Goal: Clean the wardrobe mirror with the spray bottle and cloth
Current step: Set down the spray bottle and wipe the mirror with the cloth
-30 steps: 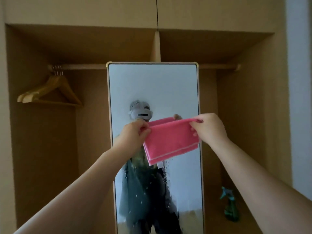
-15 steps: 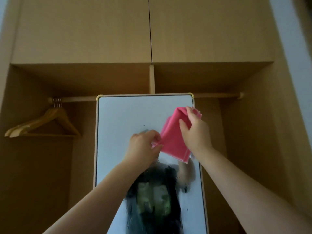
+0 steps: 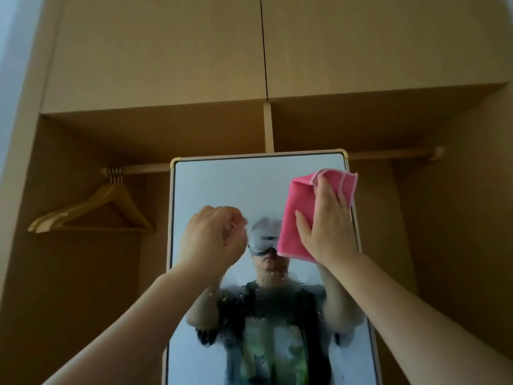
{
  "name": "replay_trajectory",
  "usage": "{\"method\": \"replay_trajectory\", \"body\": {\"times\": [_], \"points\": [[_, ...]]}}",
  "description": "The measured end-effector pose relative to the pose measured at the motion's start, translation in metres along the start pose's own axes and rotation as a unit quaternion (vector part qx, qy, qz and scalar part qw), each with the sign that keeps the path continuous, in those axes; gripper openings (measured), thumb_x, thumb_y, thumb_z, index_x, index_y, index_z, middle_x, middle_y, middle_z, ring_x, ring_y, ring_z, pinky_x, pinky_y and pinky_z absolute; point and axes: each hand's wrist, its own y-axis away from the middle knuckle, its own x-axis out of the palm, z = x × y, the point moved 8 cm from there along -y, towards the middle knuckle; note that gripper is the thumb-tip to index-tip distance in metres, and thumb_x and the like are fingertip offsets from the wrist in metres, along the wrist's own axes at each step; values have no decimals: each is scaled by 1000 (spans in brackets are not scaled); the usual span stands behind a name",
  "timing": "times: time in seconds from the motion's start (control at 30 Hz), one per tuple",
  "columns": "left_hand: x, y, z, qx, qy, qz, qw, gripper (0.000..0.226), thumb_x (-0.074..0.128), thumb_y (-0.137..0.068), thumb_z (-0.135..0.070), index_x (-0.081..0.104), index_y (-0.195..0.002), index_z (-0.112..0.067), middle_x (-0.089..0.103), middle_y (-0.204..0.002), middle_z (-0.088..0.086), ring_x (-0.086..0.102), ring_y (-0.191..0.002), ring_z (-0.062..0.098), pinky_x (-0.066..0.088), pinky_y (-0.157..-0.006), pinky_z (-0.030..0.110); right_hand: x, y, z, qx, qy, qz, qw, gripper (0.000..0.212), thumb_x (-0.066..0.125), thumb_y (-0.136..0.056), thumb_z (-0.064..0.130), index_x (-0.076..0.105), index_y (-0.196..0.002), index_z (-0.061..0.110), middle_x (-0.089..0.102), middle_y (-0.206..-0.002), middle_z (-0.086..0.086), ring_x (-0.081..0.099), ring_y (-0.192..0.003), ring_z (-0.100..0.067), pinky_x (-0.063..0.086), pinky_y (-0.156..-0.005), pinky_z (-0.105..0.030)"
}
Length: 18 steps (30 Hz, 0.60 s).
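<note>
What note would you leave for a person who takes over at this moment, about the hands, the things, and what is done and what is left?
Right hand: flat on the cloth, pressing it to the mirror near its top right corner.
Left hand: curled, empty, in front of the glass.
Spray bottle: not in view.
Done: the glass is sprayed; droplets cover its lower part.
Left: wipe the droplets away, probably working from the top down.
</note>
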Motion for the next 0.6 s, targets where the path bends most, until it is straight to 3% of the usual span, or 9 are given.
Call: {"method": "replay_trajectory", "body": {"times": [0.07,0.2,0.37,0.5,0.6], "points": [[-12,-3,16,9,-8,-12,1000,32,40,-83,-40,67,-88,-23,54,-80,-24,48,-83,5,35,-70,20,-1,-2,2,3,23,-22,999,65,55,-92,36,28,-146,10,42,-147,-11,37,-137,-33,31,-113,-53],[-26,-1,49,4,-47,-30,998,21,48,-84,-25,67,-91,-18,64,-94,-7,50,-94,13,39,-81,31,7,-3,15,-16,141,-23,990,60,50,-92,26,34,-146,6,42,-147,-17,37,-138,-38,19,-117,-52],[-24,7,74,-17,-69,-30,997,20,57,-87,-15,62,-106,-16,58,-111,-2,43,-108,17,38,-88,31,15,-6,20,8,175,0,985,57,26,-95,30,32,-148,11,28,-155,-20,23,-143,-42,7,-118,-50],[-19,8,80,-11,-70,-37,997,27,53,-91,-18,58,-117,-14,53,-125,3,41,-120,21,40,-96,40,17,-7,19,6,178,2,984,61,14,-100,42,24,-151,11,25,-156,-20,21,-144,-41,9,-119,-51],[-15,11,91,-55,-51,-56,996,34,46,-95,-18,49,-128,-11,44,-137,7,36,-129,25,37,-102,43,18,-8,16,0,190,10,982,63,11,-100,46,23,-152,12,24,-157,-19,19,-145,-40,8,-119,-50]]}}
